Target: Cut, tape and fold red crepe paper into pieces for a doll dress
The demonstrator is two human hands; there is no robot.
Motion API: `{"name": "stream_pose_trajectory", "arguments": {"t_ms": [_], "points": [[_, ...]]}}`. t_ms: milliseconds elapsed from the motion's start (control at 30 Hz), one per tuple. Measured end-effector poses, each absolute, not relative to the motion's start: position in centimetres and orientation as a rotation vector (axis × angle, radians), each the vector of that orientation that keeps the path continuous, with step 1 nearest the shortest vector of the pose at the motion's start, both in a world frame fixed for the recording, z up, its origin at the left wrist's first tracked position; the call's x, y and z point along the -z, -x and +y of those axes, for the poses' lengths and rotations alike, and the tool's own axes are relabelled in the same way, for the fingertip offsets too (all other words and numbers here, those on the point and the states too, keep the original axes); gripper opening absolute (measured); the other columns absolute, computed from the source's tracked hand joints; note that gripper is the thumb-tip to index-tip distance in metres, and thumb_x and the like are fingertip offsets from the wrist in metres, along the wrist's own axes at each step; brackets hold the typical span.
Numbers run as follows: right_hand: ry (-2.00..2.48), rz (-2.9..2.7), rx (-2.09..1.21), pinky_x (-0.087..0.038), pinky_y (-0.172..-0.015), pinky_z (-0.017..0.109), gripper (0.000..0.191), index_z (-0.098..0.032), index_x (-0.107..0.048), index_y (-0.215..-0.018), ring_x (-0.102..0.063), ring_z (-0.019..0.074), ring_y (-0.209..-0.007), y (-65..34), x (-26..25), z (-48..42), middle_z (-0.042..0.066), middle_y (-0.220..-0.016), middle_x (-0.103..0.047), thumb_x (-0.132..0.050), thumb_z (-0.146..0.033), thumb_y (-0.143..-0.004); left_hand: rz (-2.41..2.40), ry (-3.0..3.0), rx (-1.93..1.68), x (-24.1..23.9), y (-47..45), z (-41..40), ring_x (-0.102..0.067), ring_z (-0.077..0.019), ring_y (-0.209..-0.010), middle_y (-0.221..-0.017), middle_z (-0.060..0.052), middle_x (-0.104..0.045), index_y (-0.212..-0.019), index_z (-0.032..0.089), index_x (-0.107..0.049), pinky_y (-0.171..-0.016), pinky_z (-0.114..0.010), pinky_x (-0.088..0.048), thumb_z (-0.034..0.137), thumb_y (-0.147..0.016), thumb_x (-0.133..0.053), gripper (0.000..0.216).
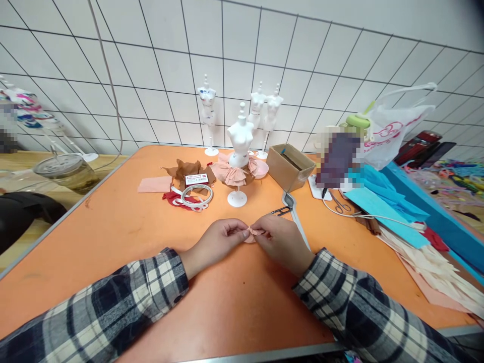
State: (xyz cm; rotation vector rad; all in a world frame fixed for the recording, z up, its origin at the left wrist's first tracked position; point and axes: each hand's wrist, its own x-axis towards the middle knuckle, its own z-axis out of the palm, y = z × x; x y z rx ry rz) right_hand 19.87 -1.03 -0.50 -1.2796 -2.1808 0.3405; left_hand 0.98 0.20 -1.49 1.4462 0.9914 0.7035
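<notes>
A small gathered piece of peach crepe paper is pinched between my two hands, low over the orange table. My left hand grips its left side with thumb and forefinger. My right hand holds its right side, the fingers closed and partly hiding it. Just beyond stands a small white dress form with a ruffled peach and brown skirt around its lower body. Black thread snips and a grey-white strip lie close to my right hand.
Behind the hands are brown crepe paper, a small box, a tape roll and a cardboard box. Several white dress forms stand along the tiled wall. Scissors, a cable and blue paper lie to the right.
</notes>
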Motion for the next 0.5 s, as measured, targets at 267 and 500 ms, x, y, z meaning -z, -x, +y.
{"name": "stream_pose_trajectory", "arguments": {"t_ms": [267,500], "points": [[1.204,-2.37,-0.147,-0.042,-0.071,0.027,0.016,-0.018,-0.066,-0.086,-0.064,0.0175,-0.081,-19.9,0.08,-1.45,0.005,-0.086,-0.072,-0.051,-0.018,-0.091,0.973,-1.41,-0.743,2.02,-0.71,0.28,-0.068,-0.0205,-0.088,-0.093,-0.008,-0.075,-0.089,0.014,-0.072,-0.084,-0.031,-0.051,0.044,-0.081,-0.065,0.032],[1.126,-2.401,-0.122,-0.044,-0.081,0.027,0.022,-0.022,-0.068,-0.105,-0.066,0.0173,-0.099,-20.24,0.47,-1.37,0.002,-0.112,-0.073,-0.047,-0.022,-0.096,1.023,-1.381,-0.795,1.55,-0.56,0.63,-0.064,-0.0162,-0.075,-0.082,-0.004,-0.074,-0.084,0.014,-0.072,-0.074,-0.026,-0.049,0.043,-0.078,-0.066,0.03]]}}
